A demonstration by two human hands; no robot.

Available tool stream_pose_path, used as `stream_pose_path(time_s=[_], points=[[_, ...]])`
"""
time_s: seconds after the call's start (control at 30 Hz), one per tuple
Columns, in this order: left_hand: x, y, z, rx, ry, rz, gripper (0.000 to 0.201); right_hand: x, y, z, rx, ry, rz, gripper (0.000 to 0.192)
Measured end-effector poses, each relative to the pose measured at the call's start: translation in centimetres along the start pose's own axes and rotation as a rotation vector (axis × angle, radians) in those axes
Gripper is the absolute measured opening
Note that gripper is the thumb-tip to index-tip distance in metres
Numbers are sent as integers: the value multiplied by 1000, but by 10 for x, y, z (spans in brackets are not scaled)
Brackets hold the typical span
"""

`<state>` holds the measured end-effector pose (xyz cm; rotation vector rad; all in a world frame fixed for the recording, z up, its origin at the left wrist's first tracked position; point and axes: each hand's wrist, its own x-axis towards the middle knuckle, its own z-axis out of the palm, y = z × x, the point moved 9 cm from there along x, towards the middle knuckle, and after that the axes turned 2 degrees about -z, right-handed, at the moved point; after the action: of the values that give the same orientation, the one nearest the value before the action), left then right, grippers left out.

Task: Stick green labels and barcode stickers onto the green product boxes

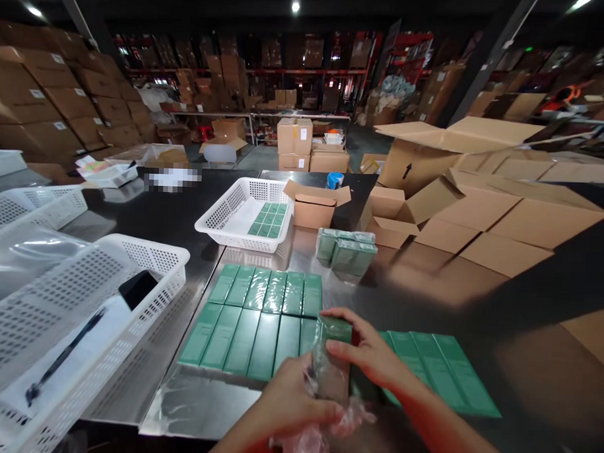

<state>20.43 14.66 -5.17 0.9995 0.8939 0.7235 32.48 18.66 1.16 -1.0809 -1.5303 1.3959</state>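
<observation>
My left hand (286, 404) and my right hand (367, 351) both grip a green box in clear plastic wrap (331, 360), held upright above the near table edge. Loose wrap bunches under my left hand. Behind it, several flat green boxes (259, 317) lie in two rows on the steel table (429, 284). More green boxes (445, 373) lie to the right of my right hand. A wrapped bundle of green boxes (345, 252) sits further back.
A white basket (223, 214) with green boxes stands mid-table, a small open carton (315, 204) beside it. Another white basket (132, 260) at left holds a pen and a dark phone. Flattened and open cartons (485, 213) crowd the right. Stacked cartons fill the warehouse behind.
</observation>
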Motion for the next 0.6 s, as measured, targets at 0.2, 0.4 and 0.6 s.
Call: stream_pose_path(time_s=[0.2, 0.4, 0.6], points=[[0, -2, -15, 9, 181, 74, 71, 38, 22, -57, -34, 246, 44, 58], [-12, -9, -20, 117, 184, 19, 30, 78, 40, -119, -231, 393, 6, 55], [-23, 16, -30, 338, 235, 241, 34, 91, 43, -102, -635, 316, -106, 37]])
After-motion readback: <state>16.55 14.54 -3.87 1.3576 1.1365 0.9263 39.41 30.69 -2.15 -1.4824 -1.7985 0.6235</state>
